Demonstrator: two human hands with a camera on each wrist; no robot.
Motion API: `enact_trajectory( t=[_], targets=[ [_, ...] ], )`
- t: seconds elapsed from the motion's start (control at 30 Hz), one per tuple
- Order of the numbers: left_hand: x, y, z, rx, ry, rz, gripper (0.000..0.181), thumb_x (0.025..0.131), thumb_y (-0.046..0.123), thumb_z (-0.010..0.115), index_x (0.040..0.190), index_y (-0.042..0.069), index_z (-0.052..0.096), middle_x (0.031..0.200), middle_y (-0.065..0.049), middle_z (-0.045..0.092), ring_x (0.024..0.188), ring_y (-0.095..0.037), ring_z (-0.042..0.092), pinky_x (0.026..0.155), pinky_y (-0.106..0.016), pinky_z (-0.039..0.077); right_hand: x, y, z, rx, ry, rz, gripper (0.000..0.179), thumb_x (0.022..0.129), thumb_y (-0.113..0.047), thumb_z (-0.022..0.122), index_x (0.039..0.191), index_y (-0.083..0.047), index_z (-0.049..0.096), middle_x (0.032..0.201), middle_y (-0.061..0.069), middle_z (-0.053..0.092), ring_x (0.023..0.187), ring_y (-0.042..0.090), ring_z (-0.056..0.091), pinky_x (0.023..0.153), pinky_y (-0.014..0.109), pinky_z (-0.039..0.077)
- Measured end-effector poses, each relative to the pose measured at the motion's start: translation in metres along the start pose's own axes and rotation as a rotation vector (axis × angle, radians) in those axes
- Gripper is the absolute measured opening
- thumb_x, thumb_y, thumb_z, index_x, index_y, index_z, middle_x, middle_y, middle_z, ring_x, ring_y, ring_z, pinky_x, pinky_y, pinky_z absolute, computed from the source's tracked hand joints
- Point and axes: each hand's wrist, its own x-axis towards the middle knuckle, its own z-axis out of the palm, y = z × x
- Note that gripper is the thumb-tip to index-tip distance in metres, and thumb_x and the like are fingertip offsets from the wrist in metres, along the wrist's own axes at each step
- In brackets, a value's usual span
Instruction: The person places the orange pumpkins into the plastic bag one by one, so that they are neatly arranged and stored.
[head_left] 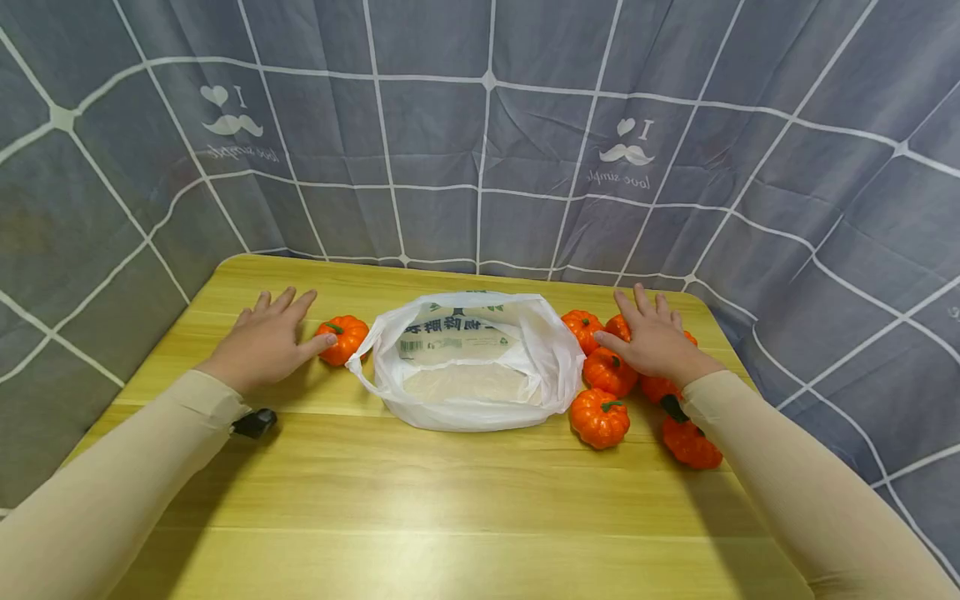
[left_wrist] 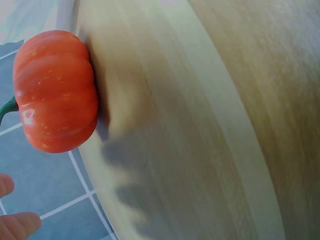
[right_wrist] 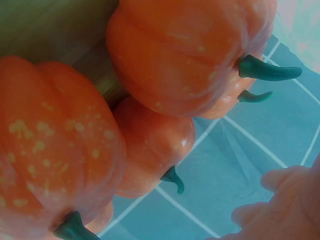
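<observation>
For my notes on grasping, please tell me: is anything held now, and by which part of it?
Nothing is held: the left hand is spread beside a lone pumpkin, and the right hand is spread by the pumpkin group.

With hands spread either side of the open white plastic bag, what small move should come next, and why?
Probably curl the left hand around the lone orange ribbed pumpkin beside the bag: the hand is spread and empty, its thumb is near the pumpkin, and the bag's mouth gapes.
</observation>
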Motion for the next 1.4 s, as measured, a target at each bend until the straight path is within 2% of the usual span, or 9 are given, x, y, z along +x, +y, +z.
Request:
enact_trajectory(
  t=[0.37,0.7,1.0,1.27,1.4],
  targets=[
    [0.000,0.001,0.001,-0.009,-0.016,0.007,0.100,0.101,0.075,0.044,0.167,0.004,0.021,0.168,-0.038,0.016,0.148,-0.072,0.010,0.117,-0.083,0.011,0.003,0.002,0.003,0.008,0.013,-0.010,0.101,0.101,-0.073,0.044,0.171,-0.012,0.005,0.175,0.024,-0.014,0.155,0.063,-0.013,0.120,0.080,-0.003],
    [0.002,0.010,0.000,-0.075,-0.006,0.022,0.099,0.102,0.072,0.045,0.168,0.003,0.019,0.171,-0.033,0.017,0.153,-0.065,0.009,0.122,-0.076,0.008,0.001,0.007,-0.003,0.035,0.051,-0.017,0.096,0.104,-0.066,0.047,0.170,-0.011,0.005,0.174,0.026,-0.014,0.154,0.065,-0.013,0.119,0.081,-0.003],
    [-0.002,0.037,-0.002,-0.219,0.025,0.073,0.092,0.104,0.062,0.052,0.168,0.004,0.020,0.173,-0.024,0.023,0.158,-0.057,0.013,0.124,-0.073,0.016,-0.008,0.011,-0.013,0.030,0.024,-0.016,0.096,0.106,-0.066,0.043,0.170,-0.009,-0.001,0.172,0.030,-0.015,0.152,0.066,-0.015,0.120,0.080,-0.002],
    [-0.010,0.056,0.009,-0.254,0.038,0.137,0.087,0.103,0.053,0.063,0.168,0.010,0.024,0.172,-0.021,0.027,0.156,-0.049,0.028,0.122,-0.067,0.030,-0.011,0.018,-0.015,0.035,-0.002,-0.004,0.094,0.107,-0.058,0.049,0.170,-0.008,0.000,0.172,0.031,-0.014,0.152,0.067,-0.013,0.121,0.078,0.000],
    [-0.016,0.062,0.015,-0.305,0.028,0.176,0.085,0.102,0.047,0.066,0.168,0.011,0.025,0.172,-0.021,0.028,0.155,-0.047,0.032,0.122,-0.065,0.032,-0.010,0.027,-0.016,0.021,-0.025,0.004,0.092,0.108,-0.056,0.049,0.169,-0.005,0.004,0.171,0.035,-0.011,0.151,0.069,-0.010,0.120,0.080,0.004]
  ],
)
